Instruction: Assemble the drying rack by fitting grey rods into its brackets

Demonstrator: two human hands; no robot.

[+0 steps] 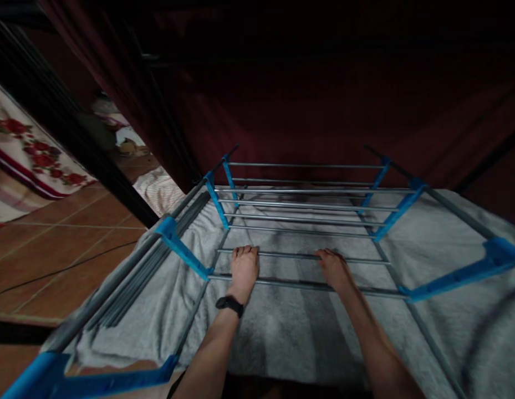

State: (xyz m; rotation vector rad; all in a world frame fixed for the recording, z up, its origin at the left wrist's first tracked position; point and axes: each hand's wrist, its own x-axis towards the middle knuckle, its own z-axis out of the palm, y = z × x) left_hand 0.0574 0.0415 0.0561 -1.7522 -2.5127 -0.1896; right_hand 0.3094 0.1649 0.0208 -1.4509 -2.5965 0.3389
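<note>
A rack frame of grey metal tubes and blue plastic brackets (185, 255) lies on a grey blanket (278, 332). My left hand (244, 271), with a dark band on its wrist, has its fingers curled over a thin metal rod (287, 255) that crosses the frame. Further right, my right hand (334, 269) is closed on the same rod. Both hands pass above a nearer, parallel crossbar (291, 284). Beyond them, several more crossbars (307, 205) run between the far brackets. My thumbs are mostly hidden.
Several loose grey tubes (134, 291) lie along the frame's left side. Dark red curtains (307, 111) hang behind a black post (111, 180). Leftward are a tiled floor (70, 244), a thin black cable (66, 270) and a floral cloth (43, 158).
</note>
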